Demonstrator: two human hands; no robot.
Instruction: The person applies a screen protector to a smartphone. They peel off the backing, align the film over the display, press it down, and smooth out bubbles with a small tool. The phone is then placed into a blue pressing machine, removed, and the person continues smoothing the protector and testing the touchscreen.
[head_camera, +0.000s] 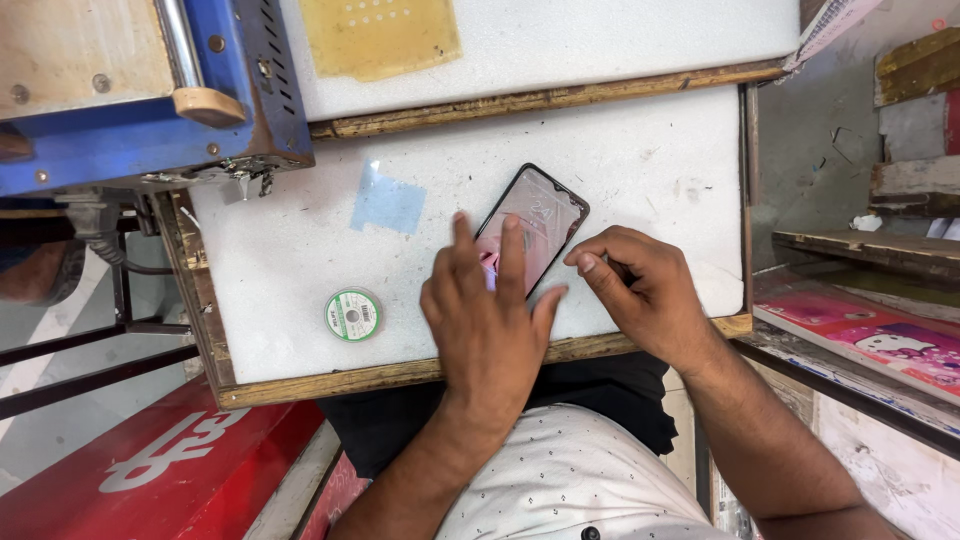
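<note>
A black smartphone (545, 215) lies tilted on the white foam work surface (640, 160), its glossy screen facing up. My left hand (485, 320) rests flat on the phone's lower half, with index and middle fingers stretched over the screen. My right hand (640, 285) sits at the phone's right edge, its thumb and forefinger pinched together against the edge. What the fingertips pinch is too small to make out.
A small round green-and-white spool (352, 314) lies left of my hands. A pale blue film square (388, 203) sits on the foam. A blue machine (150, 90) stands at the back left, a yellow sheet (380, 35) behind. Pink printed sheets (880, 340) lie on the right.
</note>
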